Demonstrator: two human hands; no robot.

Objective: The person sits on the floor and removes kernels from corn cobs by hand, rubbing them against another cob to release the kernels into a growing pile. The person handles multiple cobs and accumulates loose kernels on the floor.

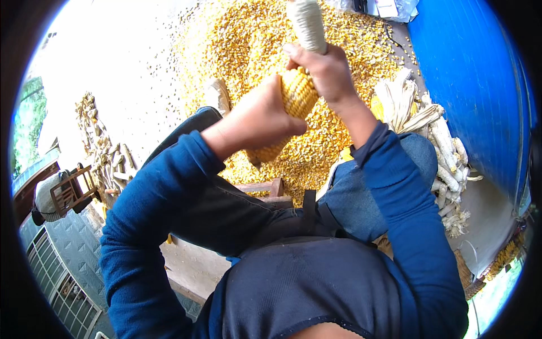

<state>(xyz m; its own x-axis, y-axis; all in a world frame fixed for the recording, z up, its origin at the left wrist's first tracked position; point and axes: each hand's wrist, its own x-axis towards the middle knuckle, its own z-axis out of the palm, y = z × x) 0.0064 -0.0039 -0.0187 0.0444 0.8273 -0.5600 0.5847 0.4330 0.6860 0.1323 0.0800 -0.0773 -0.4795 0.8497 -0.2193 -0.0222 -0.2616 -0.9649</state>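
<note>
My left hand point(264, 114) is closed around a yellow corn cob point(297, 93) whose rows of kernels are largely on it. The cob slants from upper right to lower left, and its lower end shows below my wrist. My right hand point(325, 72) grips a tool by its pale, wrapped handle point(309, 27), at the cob's upper end. Whatever part of the tool meets the cob is hidden by my fingers. Beneath both hands lies a wide heap of loose corn kernels point(245, 46).
Bare cobs and husks point(449, 169) are piled at the right beside a blue sheet-like surface point(465, 84). More cobs point(106, 156) lie at the left. A low wooden frame point(258, 186) stands between my legs. A shoe point(217, 95) rests at the heap's left edge.
</note>
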